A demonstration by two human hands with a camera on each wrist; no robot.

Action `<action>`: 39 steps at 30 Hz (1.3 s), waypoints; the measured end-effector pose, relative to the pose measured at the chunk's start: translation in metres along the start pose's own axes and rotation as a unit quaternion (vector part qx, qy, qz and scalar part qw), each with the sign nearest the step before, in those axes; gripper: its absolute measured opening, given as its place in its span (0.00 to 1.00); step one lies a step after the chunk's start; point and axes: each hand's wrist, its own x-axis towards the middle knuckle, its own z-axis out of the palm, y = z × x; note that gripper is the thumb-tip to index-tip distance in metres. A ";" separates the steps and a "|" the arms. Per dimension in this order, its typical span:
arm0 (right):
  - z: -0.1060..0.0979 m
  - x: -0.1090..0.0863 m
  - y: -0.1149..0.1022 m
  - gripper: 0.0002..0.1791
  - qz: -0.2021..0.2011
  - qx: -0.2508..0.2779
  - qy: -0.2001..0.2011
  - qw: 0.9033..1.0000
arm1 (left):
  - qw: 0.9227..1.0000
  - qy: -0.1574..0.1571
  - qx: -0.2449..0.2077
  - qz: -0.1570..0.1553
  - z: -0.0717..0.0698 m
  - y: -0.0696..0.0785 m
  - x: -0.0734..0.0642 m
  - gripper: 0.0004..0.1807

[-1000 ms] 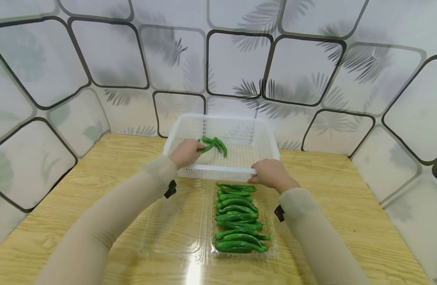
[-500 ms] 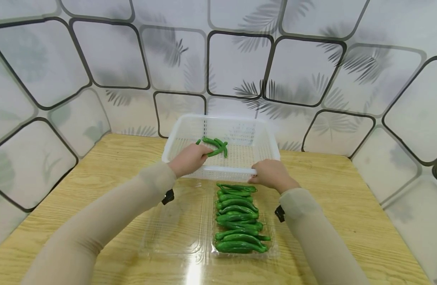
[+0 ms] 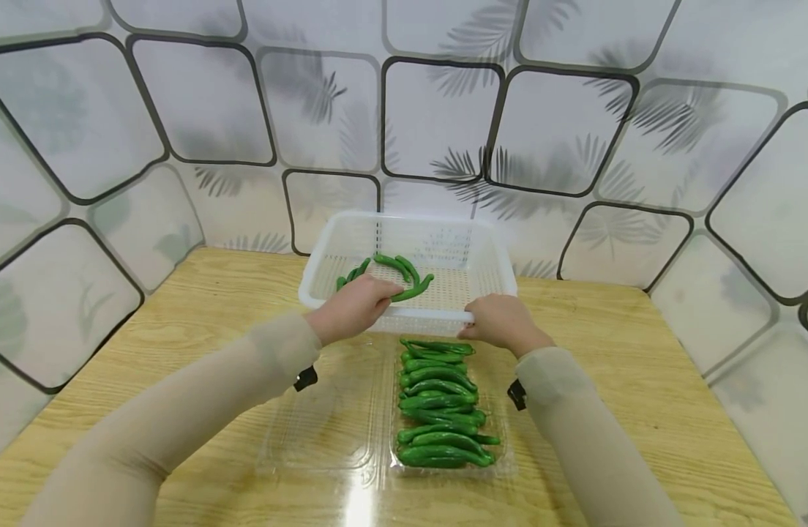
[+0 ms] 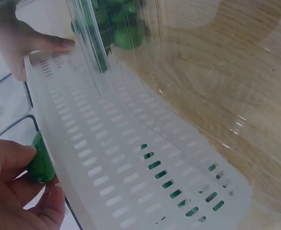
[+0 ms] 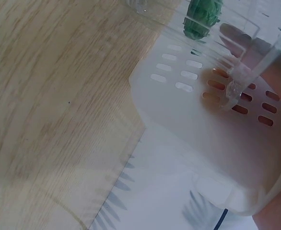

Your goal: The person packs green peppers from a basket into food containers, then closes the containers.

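In the head view, my left hand (image 3: 353, 306) pinches a green pepper (image 3: 413, 290) over the near rim of a white perforated basket (image 3: 424, 315). The left wrist view shows the pepper (image 4: 40, 160) between thumb and fingers, beside the basket's wall (image 4: 95, 139). My right hand (image 3: 499, 320) grips the basket's near rim at its right corner, its thumb (image 5: 234, 38) on the outer wall in the right wrist view. Several more green peppers (image 3: 396, 265) lie inside the basket, some partly hidden behind my left hand.
Before the basket lies an opened clear plastic clamshell box. Its right half (image 3: 507, 462) holds a row of several green peppers (image 3: 440, 401); its left half (image 3: 325, 424) lies flat on the wooden table (image 3: 615, 366). A patterned wall covering (image 3: 437, 117) rises behind and at both sides.
My left hand has drawn the pepper toward the basket's near rim and slightly right, uncovering more peppers at the basket's left. My right hand has stayed on the rim.
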 end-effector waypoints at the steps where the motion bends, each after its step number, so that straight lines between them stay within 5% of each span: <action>1: 0.000 0.000 0.000 0.16 0.000 0.000 0.000 1.000 | 1.000 -0.001 0.002 0.007 0.000 0.001 -0.001 0.18; 10: 0.000 -0.001 0.000 0.17 0.001 -0.004 -0.007 1.000 | 0.997 0.007 0.022 0.072 0.004 0.014 -0.006 0.17; 30: -0.001 0.000 -0.001 0.15 0.012 0.005 -0.007 1.000 | 0.992 -0.017 0.010 0.123 0.015 0.023 -0.015 0.17; 39: 0.002 0.001 0.000 0.12 -0.013 -0.010 0.029 0.999 | 0.989 -0.033 0.020 0.143 0.025 0.024 -0.018 0.17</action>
